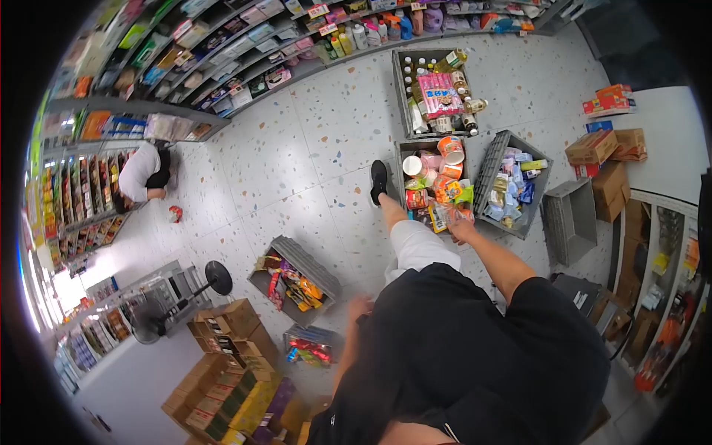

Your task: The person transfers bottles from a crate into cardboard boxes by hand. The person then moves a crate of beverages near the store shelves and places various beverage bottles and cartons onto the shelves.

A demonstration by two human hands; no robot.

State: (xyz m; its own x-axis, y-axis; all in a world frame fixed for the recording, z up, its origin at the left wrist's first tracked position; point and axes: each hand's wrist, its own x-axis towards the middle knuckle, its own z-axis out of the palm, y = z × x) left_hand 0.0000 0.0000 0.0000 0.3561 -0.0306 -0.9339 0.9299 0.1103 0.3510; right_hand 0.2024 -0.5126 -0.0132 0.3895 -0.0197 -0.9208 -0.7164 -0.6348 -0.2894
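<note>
My right hand (463,231) is at the near edge of a grey crate (404,152), its fingers closed on the end of a snack packet (461,214). A yellow packet (437,218) lies just beside these fingers. Inside the crate are orange-and-white tubs (451,150), a white-lidded cup (412,165) and several bright bags. My left hand (361,305) hangs at my side, smeared by motion, so its fingers cannot be made out. Nearest to it are a tilted grey crate (308,265) of yellow and red packets and a small bin (331,336) of shiny wrapped goods.
Bottles fill the far crate (400,96); another crate (493,167) at right holds small packs. An empty-looking grey crate (569,222) and cardboard boxes (610,185) stand farther right. A person (144,174) crouches by left shelves. A fan (218,278) and open cartons (222,393) stand lower left.
</note>
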